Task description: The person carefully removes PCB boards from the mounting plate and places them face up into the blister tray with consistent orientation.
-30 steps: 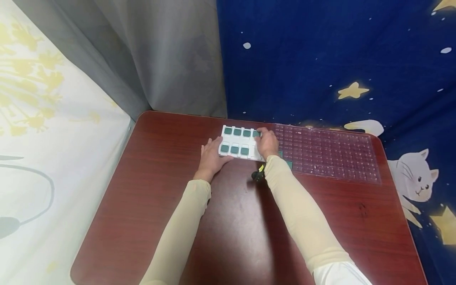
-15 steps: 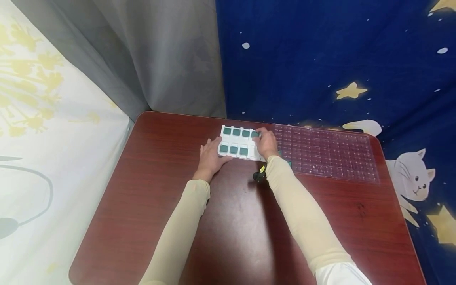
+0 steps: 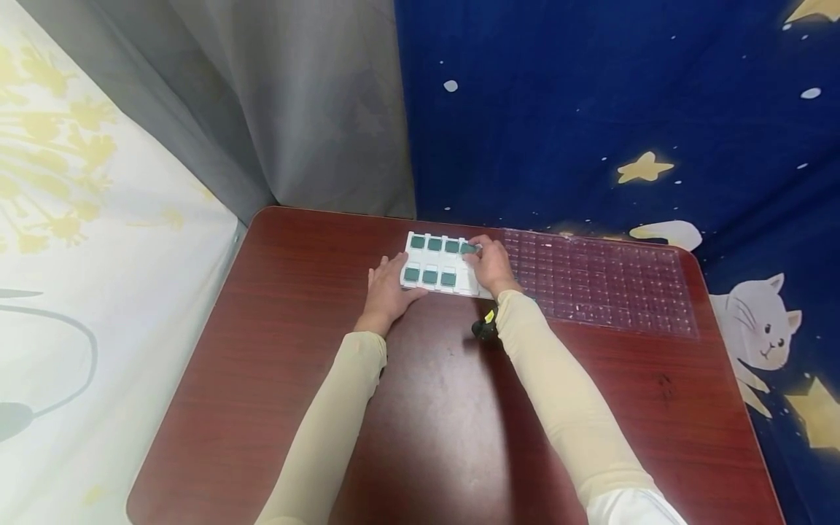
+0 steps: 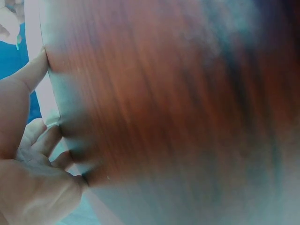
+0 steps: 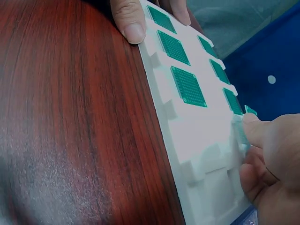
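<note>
A white slotted tray (image 3: 442,261) lies at the far side of the table, bearing green perforated circuit boards in two rows. My left hand (image 3: 389,292) holds its left end, thumb along the near edge and fingers at the end, as the left wrist view also shows. At the far right slot, my right hand (image 3: 492,264) pinches a green circuit board (image 3: 468,249) between thumb and fingers. That board's far part is covered by the fingers. In the right wrist view, the near-row boards (image 5: 189,86) sit flat, and the bare slot (image 5: 215,178) beside them shows white.
Right of the tray lies a clear plastic sheet of small compartments (image 3: 610,284), reaching toward the table's right edge. A black device with a yellow mark (image 3: 485,327) is at my right wrist. Grey and blue curtains (image 3: 525,131) hang behind the brown table (image 3: 282,306).
My right wrist has shifted slightly to the right, covering more of the green pieces beside it. The board in its fingers has shifted slightly. My left hand and the tray stay in place.
</note>
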`<state>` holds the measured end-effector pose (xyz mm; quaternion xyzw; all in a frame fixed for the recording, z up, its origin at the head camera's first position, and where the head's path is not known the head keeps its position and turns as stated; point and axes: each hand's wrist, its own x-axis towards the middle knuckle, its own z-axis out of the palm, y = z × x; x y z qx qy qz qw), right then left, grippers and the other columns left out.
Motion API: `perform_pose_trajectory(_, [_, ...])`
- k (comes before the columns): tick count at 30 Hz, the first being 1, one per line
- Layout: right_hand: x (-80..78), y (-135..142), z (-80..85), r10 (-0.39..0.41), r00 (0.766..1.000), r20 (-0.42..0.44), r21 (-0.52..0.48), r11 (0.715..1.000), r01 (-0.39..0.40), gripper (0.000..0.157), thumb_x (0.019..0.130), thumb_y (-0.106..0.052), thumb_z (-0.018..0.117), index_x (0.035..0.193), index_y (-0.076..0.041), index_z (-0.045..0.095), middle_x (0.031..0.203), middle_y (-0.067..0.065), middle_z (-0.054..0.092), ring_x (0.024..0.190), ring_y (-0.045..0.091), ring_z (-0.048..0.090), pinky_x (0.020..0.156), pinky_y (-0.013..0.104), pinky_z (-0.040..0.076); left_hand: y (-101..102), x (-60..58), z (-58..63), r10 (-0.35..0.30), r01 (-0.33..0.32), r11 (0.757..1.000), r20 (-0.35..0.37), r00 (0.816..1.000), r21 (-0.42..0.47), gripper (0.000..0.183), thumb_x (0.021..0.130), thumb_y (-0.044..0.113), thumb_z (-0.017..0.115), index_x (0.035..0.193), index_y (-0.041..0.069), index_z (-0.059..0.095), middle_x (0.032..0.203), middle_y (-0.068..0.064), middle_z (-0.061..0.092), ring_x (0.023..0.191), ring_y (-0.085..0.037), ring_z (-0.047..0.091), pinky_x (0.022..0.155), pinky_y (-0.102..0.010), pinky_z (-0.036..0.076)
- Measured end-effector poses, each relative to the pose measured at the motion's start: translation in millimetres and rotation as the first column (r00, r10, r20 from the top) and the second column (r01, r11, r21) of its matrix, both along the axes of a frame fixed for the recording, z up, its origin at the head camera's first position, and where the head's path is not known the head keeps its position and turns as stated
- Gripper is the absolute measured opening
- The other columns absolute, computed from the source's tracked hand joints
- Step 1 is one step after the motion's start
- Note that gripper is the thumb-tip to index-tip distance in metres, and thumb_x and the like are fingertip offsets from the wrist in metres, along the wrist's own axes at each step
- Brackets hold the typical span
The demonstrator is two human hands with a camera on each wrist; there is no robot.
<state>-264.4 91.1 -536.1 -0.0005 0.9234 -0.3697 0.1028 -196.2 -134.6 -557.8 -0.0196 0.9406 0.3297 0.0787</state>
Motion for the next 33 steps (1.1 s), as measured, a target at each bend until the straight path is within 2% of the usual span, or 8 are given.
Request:
perform_pose_trajectory(8, [4.4,6.0,3.6,0.034,0.998,-0.047,-0.005,0.999,-0.034,0.037,0.102,-0.020,0.062,0.137,-0.006,0.056,0.121,0.020,0.060,0.113,0.035,0.058,0.104,0.048,0.048,1.0,1.1,1.9,0.002,-0.002,1.000,0.003,1.000,0.008,0.094,0.087,0.042,0.080,0.162,0.018,0.029,0.169,-0.005,0.031,0.162,-0.030,0.013,0.131,-0.054,0.003])
perform_pose_trajectory(17, [9.6,21.1,4.5,0.049,0.991,-0.123,0.026,0.999,-0.046,0.036,0.102,-0.018,0.062,0.135,-0.005,0.057,0.116,0.019,0.060,0.107,0.034,0.060,0.098,0.048,0.051,-0.8,-1.2,-1.5,-0.021,0.021,0.999,-0.020,1.000,-0.028,0.095,0.086,0.045,0.080,0.161,0.016,0.030,0.169,-0.007,0.031,0.161,-0.031,0.015,0.131,-0.056,0.007])
perform_pose_trajectory(25, [12.9,40.0,2.3,0.045,0.992,-0.118,0.037,0.998,-0.041,0.036,0.102,-0.018,0.062,0.135,-0.004,0.057,0.116,0.019,0.059,0.107,0.033,0.058,0.099,0.049,0.050,-1.2,-0.4,-1.9,-0.014,0.013,1.000,-0.004,1.000,-0.017,0.095,0.087,0.045,0.079,0.162,0.017,0.029,0.169,-0.006,0.030,0.161,-0.030,0.014,0.131,-0.056,0.005])
perform_pose_trajectory(33, [19.2,57.7,2.0,0.042,0.995,-0.087,0.052,0.998,-0.038,0.039,0.103,-0.020,0.061,0.139,-0.005,0.055,0.121,0.019,0.058,0.110,0.034,0.058,0.101,0.049,0.051,-1.8,-0.1,-2.8,-0.013,0.013,1.000,-0.019,1.000,-0.017,0.094,0.087,0.044,0.080,0.161,0.017,0.030,0.168,-0.006,0.032,0.161,-0.031,0.016,0.130,-0.057,0.006])
